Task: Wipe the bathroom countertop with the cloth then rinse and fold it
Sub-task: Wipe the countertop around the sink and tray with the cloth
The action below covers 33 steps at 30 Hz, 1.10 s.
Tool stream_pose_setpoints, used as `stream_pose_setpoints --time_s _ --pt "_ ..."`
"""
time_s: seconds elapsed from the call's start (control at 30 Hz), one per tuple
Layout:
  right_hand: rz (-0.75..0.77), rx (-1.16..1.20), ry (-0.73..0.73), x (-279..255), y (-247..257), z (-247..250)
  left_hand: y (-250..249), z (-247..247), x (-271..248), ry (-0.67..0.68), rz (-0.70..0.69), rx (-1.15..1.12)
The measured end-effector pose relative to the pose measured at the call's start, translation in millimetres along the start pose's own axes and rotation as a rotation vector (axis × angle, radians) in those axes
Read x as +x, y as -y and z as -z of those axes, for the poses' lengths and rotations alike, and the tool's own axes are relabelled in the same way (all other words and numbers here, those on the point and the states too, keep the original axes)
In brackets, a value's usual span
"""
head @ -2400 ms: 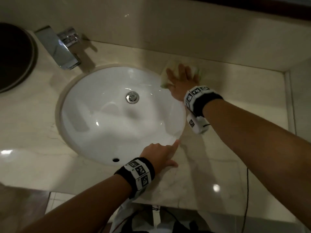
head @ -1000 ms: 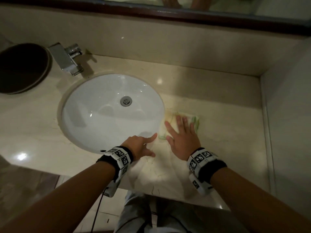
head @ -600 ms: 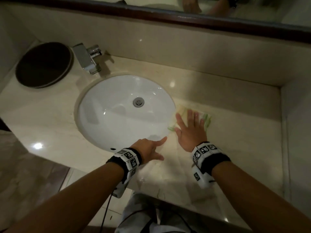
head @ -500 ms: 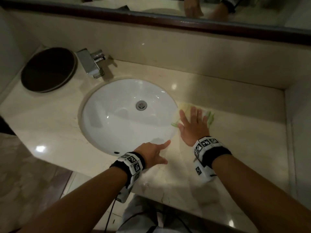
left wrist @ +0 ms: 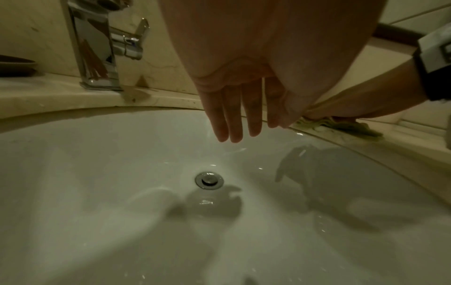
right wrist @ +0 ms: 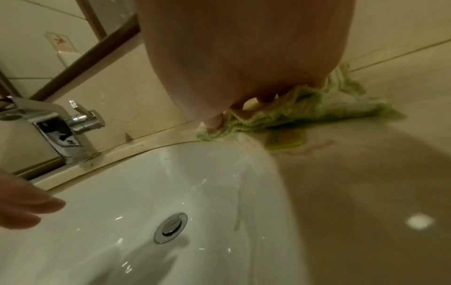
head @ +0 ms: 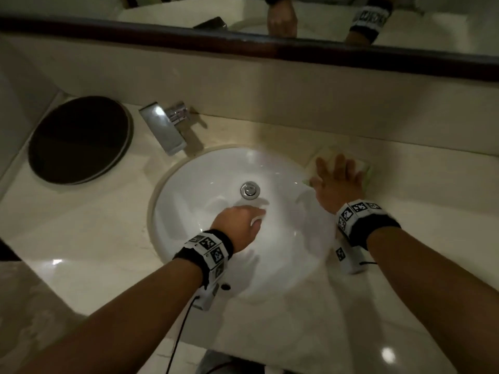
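Note:
A pale green and cream cloth (head: 363,168) (right wrist: 312,111) (left wrist: 346,125) lies flat on the beige marble countertop (head: 421,206), just right of the sink's far rim. My right hand (head: 334,176) presses down on it with spread, straight fingers, covering most of it. My left hand (head: 240,222) (left wrist: 236,119) hovers over the white sink bowl (head: 205,184), fingers straight and together, holding nothing. It hangs above the drain (head: 250,189) (left wrist: 209,180).
A chrome tap (head: 167,125) stands behind the sink on the left. A dark round plate (head: 78,139) sits at the counter's far left. A low marble backsplash and a dark-framed mirror (head: 270,47) run along the back. A side wall closes the right end.
My right hand has slid the cloth away from me along the counter beside the sink. My left hand has lifted off the front counter edge and moved out over the bowl.

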State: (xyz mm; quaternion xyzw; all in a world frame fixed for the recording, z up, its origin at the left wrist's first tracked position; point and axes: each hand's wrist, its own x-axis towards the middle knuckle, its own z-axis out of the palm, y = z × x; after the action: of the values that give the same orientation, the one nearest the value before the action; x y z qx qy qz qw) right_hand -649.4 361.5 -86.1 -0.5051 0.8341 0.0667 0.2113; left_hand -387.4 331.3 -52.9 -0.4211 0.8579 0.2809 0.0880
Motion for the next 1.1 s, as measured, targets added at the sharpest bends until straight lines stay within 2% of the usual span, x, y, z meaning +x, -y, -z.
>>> stream_pose_setpoints --time_s 0.13,0.27,0.5,0.6,0.67,0.83,1.1 --pt "-0.076 -0.034 -0.002 20 30 0 35 22 18 0.004 -0.035 0.017" --pt "-0.079 -0.057 -0.041 36 61 0 68 33 29 0.036 -0.021 -0.009" --pt "0.092 -0.085 -0.108 69 163 8 106 47 18 0.08 -0.005 -0.03" --pt "0.129 -0.113 -0.067 79 214 6 126 51 13 0.098 0.023 -0.054" --pt "0.127 -0.142 -0.053 83 230 6 134 54 12 0.107 0.032 -0.042" --pt "0.128 -0.167 -0.05 83 233 6 139 57 12 0.114 0.031 -0.033" --pt "0.196 -0.122 -0.052 77 210 8 113 56 6 0.117 -0.005 -0.011"
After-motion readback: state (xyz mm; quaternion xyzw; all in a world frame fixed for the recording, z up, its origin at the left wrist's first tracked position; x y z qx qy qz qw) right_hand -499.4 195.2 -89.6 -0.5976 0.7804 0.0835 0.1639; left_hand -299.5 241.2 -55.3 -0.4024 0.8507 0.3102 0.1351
